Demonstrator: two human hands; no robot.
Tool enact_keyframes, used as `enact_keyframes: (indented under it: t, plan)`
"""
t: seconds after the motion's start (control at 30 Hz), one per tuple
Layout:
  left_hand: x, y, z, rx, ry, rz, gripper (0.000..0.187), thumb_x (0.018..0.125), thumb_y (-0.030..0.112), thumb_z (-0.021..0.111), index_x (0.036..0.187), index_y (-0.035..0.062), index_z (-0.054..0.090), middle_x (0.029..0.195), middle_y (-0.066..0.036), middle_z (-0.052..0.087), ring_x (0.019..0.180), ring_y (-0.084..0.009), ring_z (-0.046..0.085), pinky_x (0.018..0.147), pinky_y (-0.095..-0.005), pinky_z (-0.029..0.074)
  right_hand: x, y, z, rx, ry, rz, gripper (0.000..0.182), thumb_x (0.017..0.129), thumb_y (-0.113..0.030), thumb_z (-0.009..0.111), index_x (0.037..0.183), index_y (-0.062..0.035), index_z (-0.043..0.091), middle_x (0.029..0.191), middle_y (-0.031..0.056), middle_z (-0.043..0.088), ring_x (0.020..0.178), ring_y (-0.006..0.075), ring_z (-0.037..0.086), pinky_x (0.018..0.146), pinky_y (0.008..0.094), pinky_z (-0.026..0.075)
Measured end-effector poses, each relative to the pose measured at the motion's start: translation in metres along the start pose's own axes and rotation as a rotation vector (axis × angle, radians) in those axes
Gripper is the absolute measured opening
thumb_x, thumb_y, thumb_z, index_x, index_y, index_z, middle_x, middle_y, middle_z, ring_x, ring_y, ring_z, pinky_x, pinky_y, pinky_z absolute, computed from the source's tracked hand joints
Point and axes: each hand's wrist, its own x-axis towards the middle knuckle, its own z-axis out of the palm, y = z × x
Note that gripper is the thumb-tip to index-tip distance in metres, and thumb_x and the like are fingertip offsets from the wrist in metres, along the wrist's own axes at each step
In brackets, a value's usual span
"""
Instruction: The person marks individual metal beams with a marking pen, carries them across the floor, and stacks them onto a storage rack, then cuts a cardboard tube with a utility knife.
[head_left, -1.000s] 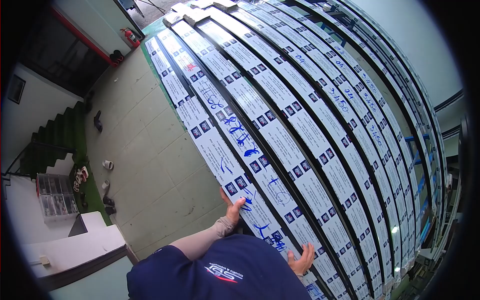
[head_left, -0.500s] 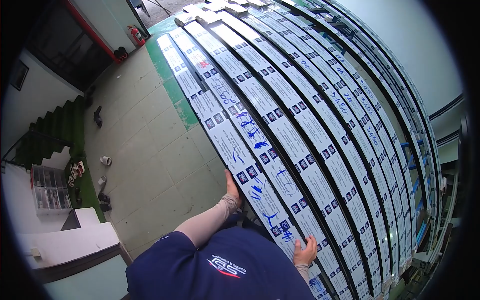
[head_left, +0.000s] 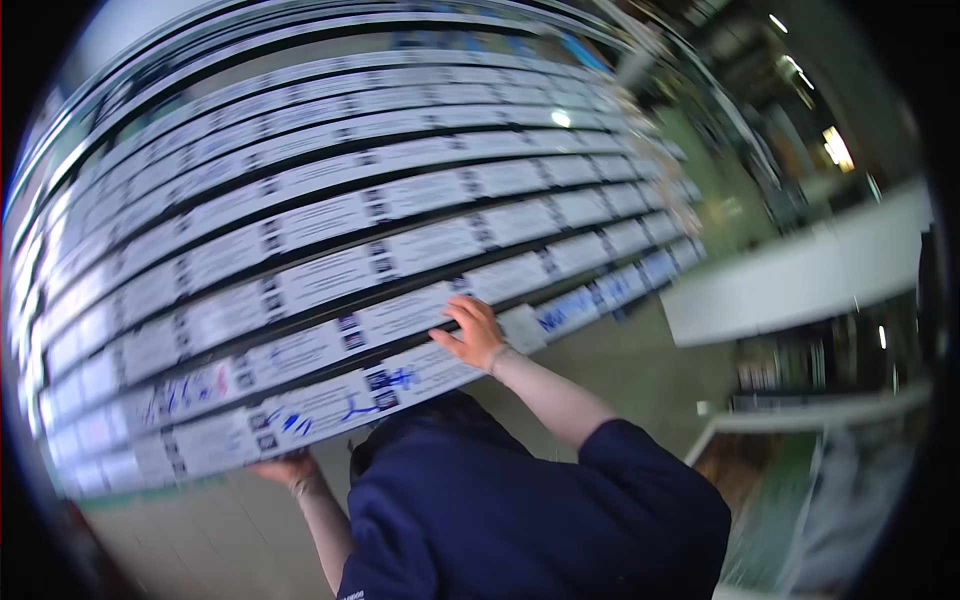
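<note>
Both my hands are on the nearest long wrapped profile at the stack's front edge. My right hand lies on top, fingers spread flat; my left hand cups it from beneath, fingers hidden.

Head view, motion-blurred. Stack of long label-wrapped profiles fills the upper left. Right hand lies flat, fingers spread, on the nearest profile, touching its top face. Left hand grips under the same profile's near edge, further left. Blue marker scrawl on that profile, between the hands. White bench right of the stack, well apart.
</note>
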Motion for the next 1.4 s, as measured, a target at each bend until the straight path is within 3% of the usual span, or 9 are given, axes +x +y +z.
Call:
enact_keyframes:
  t: [0.17, 0.3, 0.43, 0.53, 0.77, 0.93, 1.0, 1.13, 1.4]
  plan:
    - [0.103, 0.071, -0.078, 0.635, 0.765, 0.284, 0.1, 0.086, 0.076, 0.051, 0.144, -0.0047, 0.035, 0.147, -0.025, 0.038, 0.125, -0.0377, 0.05, 0.1, -0.0491, 0.05, -0.038, 0.063, -0.03, 0.127, 0.378, 0.518, 0.042, 0.085, -0.036, 0.074, 0.108, -0.0021, 0.063, 0.114, 0.0181, 0.061, 0.113, 0.0355, 0.056, 0.096, 0.0425, 0.046]
    - [0.085, 0.122, -0.009, 1.327, 0.65, 0.723, 0.097, 0.081, 0.055, 0.075, 0.145, -0.0046, 0.033, 0.148, -0.028, 0.035, 0.132, -0.0368, 0.044, 0.108, -0.0456, 0.044, -0.074, 0.115, -0.044, 0.06, 0.599, 0.941, 0.047, 0.085, -0.035, 0.073, 0.113, -0.0004, 0.06, 0.117, 0.0193, 0.059, 0.11, 0.0343, 0.057, 0.095, 0.0431, 0.047]
    - [0.09, 0.083, 0.065, 0.971, 0.025, 0.81, 0.098, 0.079, 0.055, 0.077, 0.144, -0.0026, 0.033, 0.134, -0.024, 0.047, 0.129, -0.0282, 0.046, 0.113, -0.0449, 0.035, -0.081, 0.165, -0.048, 0.297, 0.724, 1.078, 0.049, 0.085, -0.032, 0.074, 0.116, 0.0019, 0.058, 0.119, 0.0188, 0.06, 0.109, 0.029, 0.061, 0.093, 0.0407, 0.05]
    - [0.1, 0.035, 0.104, 0.778, 0.091, 0.414, 0.089, 0.082, 0.045, 0.077, 0.145, 0.0016, 0.031, 0.148, -0.022, 0.036, 0.14, -0.0273, 0.031, 0.117, -0.0458, 0.017, -0.051, 0.178, -0.073, 0.644, 0.738, 1.139, 0.061, 0.085, -0.038, 0.072, 0.126, 0.0022, 0.052, 0.128, 0.0183, 0.056, 0.118, 0.026, 0.056, 0.101, 0.0364, 0.044]
    - [0.147, -0.035, 0.116, 0.937, 0.638, 0.201, 0.117, 0.069, 0.055, 0.083, 0.143, -0.0087, 0.019, 0.143, -0.026, 0.044, 0.127, -0.0352, 0.05, 0.109, -0.0443, 0.042, 0.025, 0.225, -0.085, 1.482, 0.666, 1.372, 0.074, 0.094, -0.05, 0.055, 0.153, -0.0114, 0.033, 0.155, 0.0091, 0.038, 0.138, 0.0248, 0.043, 0.118, 0.0484, 0.023]
    - [0.102, -0.049, 0.164, 1.098, 0.772, 0.136, 0.119, 0.064, 0.06, 0.083, 0.139, -0.0119, 0.025, 0.133, -0.027, 0.051, 0.114, -0.0363, 0.059, 0.097, -0.0479, 0.05, 0.029, 0.275, 0.001, 1.554, 1.046, 1.449, 0.059, 0.091, -0.044, 0.063, 0.131, -0.0016, 0.056, 0.123, 0.0102, 0.064, 0.109, 0.0288, 0.063, 0.096, 0.0466, 0.051]
    - [0.095, -0.046, 0.171, 1.178, 0.927, 0.072, 0.12, 0.062, 0.063, 0.083, 0.136, -0.0143, 0.028, 0.128, -0.028, 0.053, 0.108, -0.037, 0.063, 0.09, -0.0506, 0.055, 0.015, 0.282, 0.012, 1.777, 0.899, 1.239, 0.043, 0.09, -0.042, 0.064, 0.115, -0.0069, 0.066, 0.108, 0.0088, 0.068, 0.103, 0.0301, 0.064, 0.096, 0.0486, 0.05]
    - [0.18, -0.048, 0.11, 1.337, 1.073, 0.102, 0.135, 0.065, 0.081, 0.066, 0.151, -0.0094, 0.013, 0.155, -0.039, 0.011, 0.147, -0.048, 0.015, 0.119, -0.0541, 0.02, 0.017, 0.301, -0.005, 1.966, 0.129, 1.212, 0.048, 0.092, -0.05, 0.052, 0.12, -0.0142, 0.068, 0.128, 0.0074, 0.066, 0.121, 0.0355, 0.058, 0.104, 0.0599, 0.043]
    - [0.173, -0.044, 0.128, 1.112, 1.014, 0.123, 0.12, 0.073, 0.059, 0.076, 0.155, -0.0007, 0.012, 0.161, -0.03, 0.004, 0.152, -0.0399, 0.001, 0.123, -0.0488, 0.007, 0.013, 0.341, -0.008, 1.736, 0.185, 1.625, 0.058, 0.102, -0.055, 0.039, 0.135, -0.0102, 0.058, 0.141, 0.008, 0.058, 0.128, 0.0339, 0.052, 0.108, 0.0564, 0.038]
